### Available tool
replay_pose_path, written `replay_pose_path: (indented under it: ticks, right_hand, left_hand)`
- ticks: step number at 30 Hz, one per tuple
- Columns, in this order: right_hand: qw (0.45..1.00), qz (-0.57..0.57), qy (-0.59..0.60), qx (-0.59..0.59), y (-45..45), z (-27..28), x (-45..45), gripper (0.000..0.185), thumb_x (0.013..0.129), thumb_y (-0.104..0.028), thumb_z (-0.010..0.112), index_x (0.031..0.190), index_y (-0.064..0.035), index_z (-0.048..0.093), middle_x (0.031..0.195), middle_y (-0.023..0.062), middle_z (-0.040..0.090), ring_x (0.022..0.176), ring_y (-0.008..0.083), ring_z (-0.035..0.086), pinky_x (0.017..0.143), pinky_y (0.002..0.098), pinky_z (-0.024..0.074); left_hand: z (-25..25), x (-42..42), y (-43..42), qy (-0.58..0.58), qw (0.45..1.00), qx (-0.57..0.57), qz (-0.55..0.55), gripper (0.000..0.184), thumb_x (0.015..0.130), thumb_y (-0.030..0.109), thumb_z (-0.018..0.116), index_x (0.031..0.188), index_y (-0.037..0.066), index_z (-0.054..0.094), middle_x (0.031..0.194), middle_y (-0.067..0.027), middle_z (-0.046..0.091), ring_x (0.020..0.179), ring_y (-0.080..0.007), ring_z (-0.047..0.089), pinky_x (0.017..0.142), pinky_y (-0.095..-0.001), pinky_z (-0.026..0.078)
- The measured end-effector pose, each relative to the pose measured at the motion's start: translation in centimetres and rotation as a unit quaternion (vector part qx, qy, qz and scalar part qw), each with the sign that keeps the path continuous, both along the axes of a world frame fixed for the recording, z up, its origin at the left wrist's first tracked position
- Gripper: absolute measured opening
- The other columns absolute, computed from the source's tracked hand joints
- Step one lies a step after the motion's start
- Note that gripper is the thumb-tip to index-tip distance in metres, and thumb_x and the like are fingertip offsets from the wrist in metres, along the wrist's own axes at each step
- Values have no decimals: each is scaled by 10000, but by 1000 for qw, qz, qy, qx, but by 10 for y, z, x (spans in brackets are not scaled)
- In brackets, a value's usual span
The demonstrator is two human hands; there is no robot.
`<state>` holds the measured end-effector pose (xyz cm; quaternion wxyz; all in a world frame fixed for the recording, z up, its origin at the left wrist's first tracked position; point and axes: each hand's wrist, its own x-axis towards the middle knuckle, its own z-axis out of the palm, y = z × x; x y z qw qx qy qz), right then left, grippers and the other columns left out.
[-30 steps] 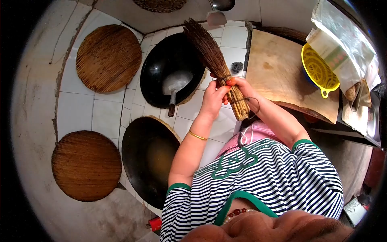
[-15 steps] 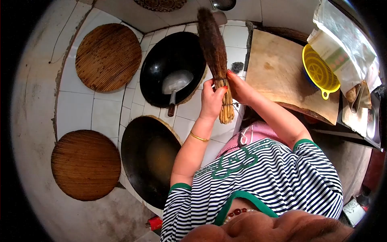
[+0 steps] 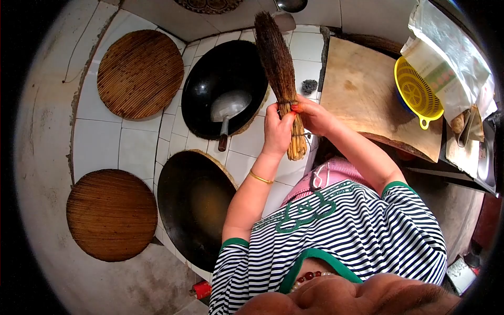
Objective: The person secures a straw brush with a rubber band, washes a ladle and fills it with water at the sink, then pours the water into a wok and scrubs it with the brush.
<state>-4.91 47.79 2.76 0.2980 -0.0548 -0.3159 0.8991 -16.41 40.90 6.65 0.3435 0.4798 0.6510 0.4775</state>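
Brush (image 3: 278, 63) is btwn my two hands, over the tiled worktop (image 3: 247, 139), near the upper wok (image 3: 197, 92); L hand (image 3: 275, 131) is closed round its near side, thumb lying along the stalks, R hand (image 3: 314, 116) grips the other side by the upper tie, so both are equally close; long axis runs away from me, bristles at the far end & leaning a bit L, cut butt pointing back twd my body; the upper wok w/ the ladle (image 3: 231, 106) in it sits L of the brush, the lower wok (image 3: 197, 210) nearer my L arm; bristles look dark brown, stiff & tapered, stalks pale straw-yellow, bound w/ thin ties.
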Motion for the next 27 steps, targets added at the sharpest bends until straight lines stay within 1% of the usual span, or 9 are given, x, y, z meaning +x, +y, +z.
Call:
replay_pose_path:
  ticks: [3, 6, 11, 15, 16, 19, 22, 25, 27]
  right_hand:
    - [998, -57, -27, -20, -6, 5, -4, 463, 802, -163, 466, 1246, -38, 415, 1118, 95, 542, 1018, 181, 536, 884, 325, 436]
    - [997, -73, -28, -2, -5, 0, -7, 454, 790, -150, 456, 1228, -32, 430, 1109, 97, 548, 1002, 182, 539, 874, 319, 436]
    - [998, -54, -19, -41, -1, 1, -7, 437, 795, -166, 468, 1208, -27, 438, 1090, 110, 556, 985, 207, 557, 867, 337, 454]
    - [998, -25, 0, -51, 4, -4, -7, 436, 799, -176, 476, 1206, -27, 436, 1087, 124, 556, 958, 232, 578, 842, 368, 487]
    - [998, -36, -7, -46, 3, -5, -8, 448, 796, -184, 484, 1212, -28, 431, 1087, 127, 557, 945, 234, 583, 828, 377, 498]
    - [999, -28, -18, -32, 4, -3, -7, 466, 799, -179, 464, 1241, -47, 405, 1122, 126, 534, 983, 240, 559, 858, 398, 479]
    - [998, -42, -32, -34, 3, 0, -8, 453, 787, -176, 486, 1210, -26, 429, 1085, 124, 558, 951, 229, 582, 837, 369, 493]
    - [998, -35, -38, -32, 4, -3, -8, 454, 787, -166, 485, 1214, -26, 427, 1084, 121, 559, 957, 228, 581, 823, 370, 497]
    - [997, -35, -60, -30, 2, 0, -9, 452, 789, -167, 491, 1217, -35, 426, 1077, 116, 559, 952, 219, 578, 799, 371, 502]
  left_hand:
    - [4, 3, -2, 24, 1000, 11, -2, 300, 822, 123, 519, 1048, -71, 493, 977, -102, 565, 868, -139, 514, 783, -280, 431]
    - [1, 2, -3, 18, 1000, 14, 0, 296, 814, 116, 520, 1043, -69, 495, 970, -99, 567, 864, -148, 517, 792, -288, 430]
    - [3, -4, 2, -136, 990, -46, 1, 256, 829, 112, 525, 1046, -24, 518, 965, -76, 567, 861, -128, 516, 756, -274, 421]
    - [14, -17, 2, -298, 950, -89, -33, 228, 879, 162, 501, 1067, 37, 532, 984, -35, 572, 892, -115, 515, 772, -280, 402]
    - [13, -20, 3, -296, 950, -95, -39, 220, 901, 187, 472, 1071, 62, 537, 1002, -14, 574, 917, -123, 514, 804, -302, 396]
    - [14, -20, 2, -299, 948, -102, -38, 233, 891, 170, 484, 1084, 46, 524, 1015, -27, 569, 924, -124, 512, 803, -303, 400]
    - [14, -20, 2, -297, 949, -95, -47, 303, 849, 143, 536, 1092, -31, 481, 1000, -60, 552, 881, -110, 499, 789, -254, 401]
    - [9, -22, 2, -287, 952, -93, -57, 326, 826, 104, 549, 1101, -49, 463, 1015, -75, 544, 895, -117, 499, 807, -259, 406]
    - [0, -24, 1, -255, 961, -87, -65, 325, 828, 85, 531, 1127, -24, 465, 1037, -69, 545, 924, -128, 506, 823, -275, 409]
